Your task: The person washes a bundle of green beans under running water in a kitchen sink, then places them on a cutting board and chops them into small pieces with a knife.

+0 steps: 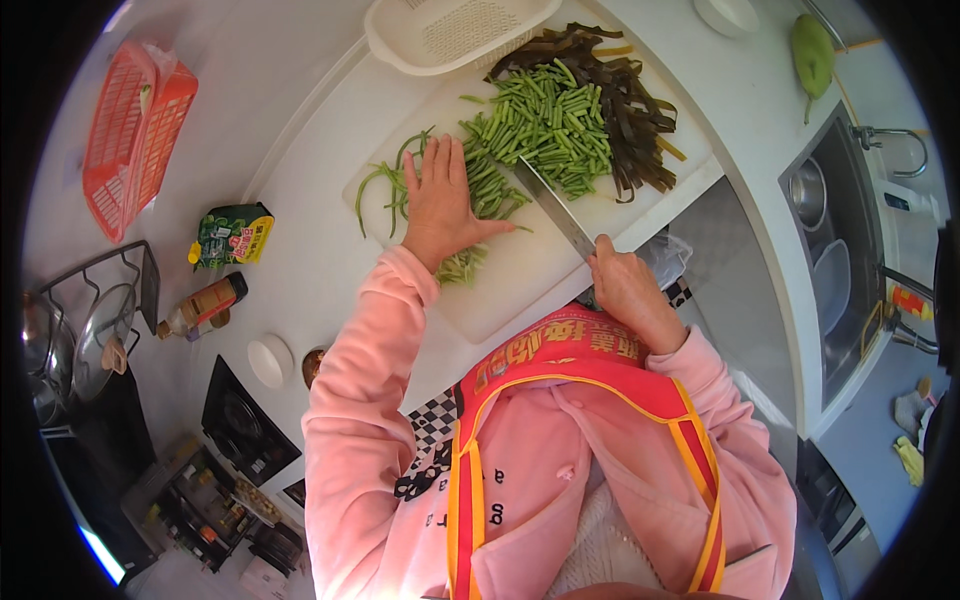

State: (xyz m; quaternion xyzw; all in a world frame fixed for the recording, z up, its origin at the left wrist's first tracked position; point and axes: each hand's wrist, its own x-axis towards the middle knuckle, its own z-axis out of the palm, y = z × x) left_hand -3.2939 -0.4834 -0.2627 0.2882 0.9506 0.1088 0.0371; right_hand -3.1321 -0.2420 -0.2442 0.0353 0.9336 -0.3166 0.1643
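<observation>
On a white cutting board (487, 304) lies a heap of cut green bean pieces (555, 124), with dark brown kelp-like strips (637, 127) along its far and right sides. My left hand (444, 199) rests palm down, fingers spread, over longer green stalks (487, 180) at the left of the heap. Pale green slices (461, 266) lie under and beside its wrist. My right hand (626, 289) is closed round the handle of a kitchen knife (559, 210). The blade points up and left, its tip at the edge between the cut pieces and the stalks.
A white plastic basket (465, 34) stands beyond the board. Leftward are a red basket (135, 142), a green pouch (232, 235), a bottle (202, 304), a white bowl (270, 361) and a black cooktop (247, 424). At right are a sink (832, 225) and a green gourd-like vegetable (814, 56).
</observation>
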